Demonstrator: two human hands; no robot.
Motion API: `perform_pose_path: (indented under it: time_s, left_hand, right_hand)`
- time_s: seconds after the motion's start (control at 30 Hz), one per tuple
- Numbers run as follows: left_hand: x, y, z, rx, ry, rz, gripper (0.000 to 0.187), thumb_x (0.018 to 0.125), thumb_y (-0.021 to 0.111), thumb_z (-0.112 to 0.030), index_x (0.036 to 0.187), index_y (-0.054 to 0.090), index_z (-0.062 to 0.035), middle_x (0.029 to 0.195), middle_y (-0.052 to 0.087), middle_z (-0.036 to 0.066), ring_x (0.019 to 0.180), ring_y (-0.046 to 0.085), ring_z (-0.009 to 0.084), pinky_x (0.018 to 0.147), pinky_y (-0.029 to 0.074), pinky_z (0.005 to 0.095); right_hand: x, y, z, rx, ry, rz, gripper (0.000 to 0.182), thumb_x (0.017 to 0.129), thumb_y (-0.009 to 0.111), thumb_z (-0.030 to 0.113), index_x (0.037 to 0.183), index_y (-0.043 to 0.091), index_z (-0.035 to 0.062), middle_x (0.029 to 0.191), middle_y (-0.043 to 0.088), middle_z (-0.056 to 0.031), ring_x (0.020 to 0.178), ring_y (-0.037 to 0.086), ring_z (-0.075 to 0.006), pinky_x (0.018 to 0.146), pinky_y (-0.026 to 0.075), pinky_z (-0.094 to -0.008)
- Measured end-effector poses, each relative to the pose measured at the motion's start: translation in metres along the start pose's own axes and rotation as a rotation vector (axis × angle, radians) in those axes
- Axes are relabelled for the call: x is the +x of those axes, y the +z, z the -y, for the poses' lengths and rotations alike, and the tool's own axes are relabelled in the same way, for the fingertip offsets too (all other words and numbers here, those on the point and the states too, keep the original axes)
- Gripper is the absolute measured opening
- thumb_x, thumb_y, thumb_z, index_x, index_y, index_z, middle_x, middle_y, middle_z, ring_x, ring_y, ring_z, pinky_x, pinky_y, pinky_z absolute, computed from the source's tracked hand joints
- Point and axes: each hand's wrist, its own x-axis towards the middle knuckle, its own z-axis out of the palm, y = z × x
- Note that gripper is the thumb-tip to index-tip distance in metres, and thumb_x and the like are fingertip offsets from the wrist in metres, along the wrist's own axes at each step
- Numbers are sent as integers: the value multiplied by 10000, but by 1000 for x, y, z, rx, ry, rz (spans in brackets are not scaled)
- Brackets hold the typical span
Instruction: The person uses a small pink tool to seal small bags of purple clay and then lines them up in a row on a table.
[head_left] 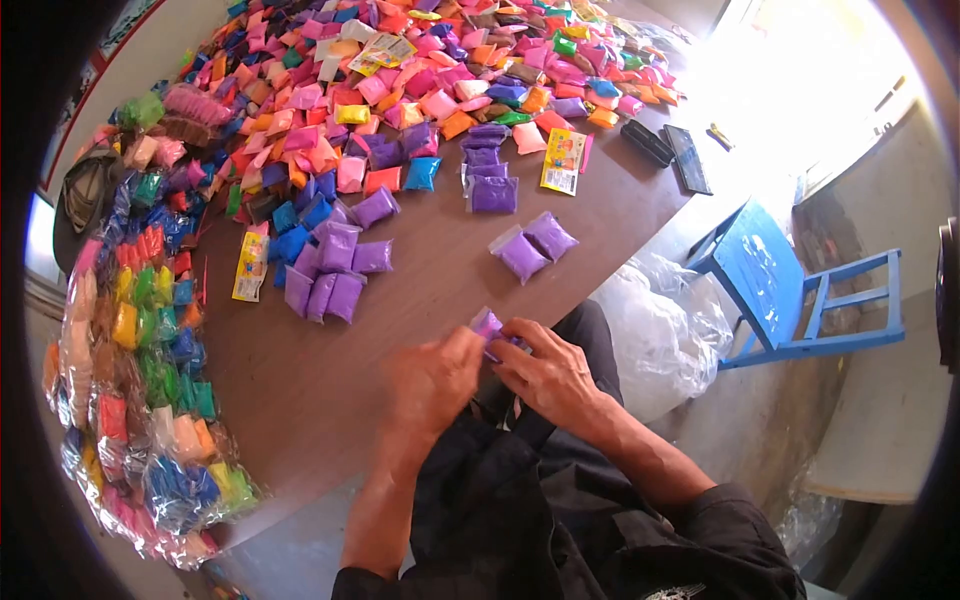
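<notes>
A small purple packet [486, 323] is pinched between both hands at the table's front edge, above my lap. My left hand [437, 375] has its fingers curled in at the packet's left side and is slightly blurred. From the right, the bent fingers of my right hand [545, 362] close on the same packet and cover its lower part. Farther in on the table lie two purple packets [535, 247] side by side. To the left is a loose pile of purple packets [338, 248], and beyond stands a row of several more purple packets [493, 193].
A big heap of coloured packets [400, 95] covers the far side of the brown table [370, 385]. Clear bags of packets [150, 380] line the left edge. Printed yellow cards [564, 160] lie about. On the right are a plastic bag [660, 340] and a blue chair [765, 270].
</notes>
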Motion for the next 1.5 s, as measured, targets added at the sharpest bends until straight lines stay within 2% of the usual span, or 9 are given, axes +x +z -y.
perform_pose_path:
  time_s: [0.27, 0.37, 0.57, 0.77, 0.87, 0.97, 1.17, 1.27, 1.5]
  left_hand:
    - [18, 3, 13, 32, 8, 17, 236, 1061, 712, -248, 895, 691, -82, 814, 739, 205, 769, 729, 465, 653, 538, 568]
    - [8, -3, -6, 35, 87, 50, 242, 1074, 677, -234, 876, 652, -96, 781, 743, 187, 741, 747, 430, 629, 560, 552]
    - [8, 5, 25, -39, -22, -74, 261, 1061, 708, -237, 846, 661, -98, 757, 731, 165, 706, 731, 423, 596, 532, 535]
    - [-28, -6, -4, -83, -70, 2, 192, 1066, 733, -204, 937, 727, -62, 818, 737, 205, 728, 734, 422, 615, 531, 489]
    - [-26, 13, 18, -26, -60, -141, 166, 1055, 747, -183, 940, 729, -65, 810, 736, 195, 709, 741, 393, 608, 531, 478]
    - [-21, 0, 23, -23, -111, -139, 162, 1052, 755, -181, 937, 723, -72, 805, 734, 190, 713, 746, 385, 610, 538, 470]
    - [-41, 7, 6, -31, -14, -49, 185, 1044, 773, -187, 914, 703, -76, 785, 722, 178, 715, 740, 385, 598, 536, 459]
    - [-29, 16, 18, -7, -7, -165, 191, 1043, 775, -184, 898, 704, -81, 770, 716, 170, 698, 738, 377, 592, 534, 452]
    - [-30, 4, 5, -132, -46, -106, 171, 1043, 770, -192, 932, 718, -74, 805, 731, 179, 728, 741, 392, 610, 541, 466]
  right_hand:
    - [0, 0, -1, -16, -26, -36, 355, 885, 869, 94, 1221, 750, 86, 1283, 664, -130, 1093, 741, -329, 867, 644, -437]
    - [-2, 2, -3, -6, -24, -22, 307, 944, 826, 166, 1231, 731, 111, 1313, 655, -136, 1137, 730, -345, 912, 635, -452]
    - [-4, 0, -3, -46, -10, -6, 335, 937, 835, 167, 1245, 721, 102, 1325, 659, -123, 1163, 733, -315, 919, 630, -439]
    - [-1, -9, 5, -77, -14, 34, 394, 930, 823, 136, 1306, 715, 96, 1336, 660, -129, 1220, 722, -306, 924, 624, -434]
    - [-6, -5, 3, -103, -38, 18, 414, 922, 804, 105, 1328, 723, 92, 1357, 664, -128, 1231, 720, -301, 930, 623, -431]
    - [-8, -3, -3, -112, -49, 15, 421, 910, 790, 80, 1327, 735, 90, 1358, 677, -118, 1227, 724, -293, 926, 622, -426]
    - [-8, 2, -4, -101, -47, -32, 406, 894, 792, 69, 1298, 758, 94, 1318, 707, -108, 1215, 724, -288, 917, 615, -418]
    - [-8, 2, -4, -109, -56, -41, 406, 886, 799, 72, 1289, 765, 93, 1320, 709, -104, 1200, 725, -284, 918, 614, -414]
    - [-7, 6, -3, -107, -55, -71, 396, 880, 824, 95, 1271, 762, 90, 1257, 702, -107, 1137, 720, -285, 895, 614, -414]
